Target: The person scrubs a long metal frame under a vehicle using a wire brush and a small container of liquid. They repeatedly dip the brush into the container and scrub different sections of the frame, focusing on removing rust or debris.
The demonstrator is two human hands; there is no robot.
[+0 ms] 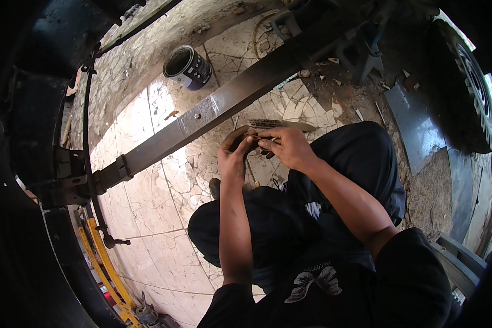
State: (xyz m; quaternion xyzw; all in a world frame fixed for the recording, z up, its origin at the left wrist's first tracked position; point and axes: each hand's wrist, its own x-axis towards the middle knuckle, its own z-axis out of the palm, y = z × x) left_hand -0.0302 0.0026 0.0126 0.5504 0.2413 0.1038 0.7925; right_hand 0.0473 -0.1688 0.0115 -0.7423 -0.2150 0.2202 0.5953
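My left hand (234, 148) and my right hand (290, 146) meet above my bent knees, just on the near side of a dark metal beam. Their fingers are pinched together around something small and dark, too hidden to name. Smudges of dirt darken the fingers of both hands. Just beyond my fingertips, a brush-like tool (263, 123) with dark bristles and a tapering handle lies on the cracked tile floor. The long beam (202, 116) runs diagonally over the floor in front of me, with a round bolt head (197, 116) on its face.
Past the beam stands an open paint can (198, 72), its inside dark. A large tyre (464, 87) rises at the far right, with grey metal sheets (415, 126) nearby. A thin rod (87, 126) and a yellow frame (106, 262) are on the left. Dark vehicle parts surround me.
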